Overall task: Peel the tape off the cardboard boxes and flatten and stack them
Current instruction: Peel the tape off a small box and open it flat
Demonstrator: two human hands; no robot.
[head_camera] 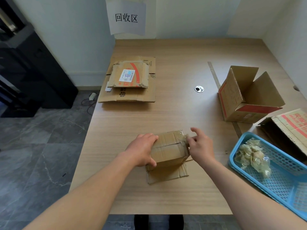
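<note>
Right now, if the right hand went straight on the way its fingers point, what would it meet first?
Probably the small box: the right hand points left, pinching tape at the box's right end, so it would press into that end almost at once. The left hand lies beyond.

A white paper sign on the wall beyond the wooden tabletop reads 回收区 in large black characters. On the stack of flattened brown cardboard boxes, the top sheet carries a white shipping label with a barcode and small print, too fine and partly blurred to read. The red characters beside it are cut off at the fold. The bottom sheet shows a dark printed logo, not legible. The open brown cardboard box with red bands has lettering on its near side, upside down and unreadable. The brown cardboard box at the right edge bears red characters too slanted to make out
</note>
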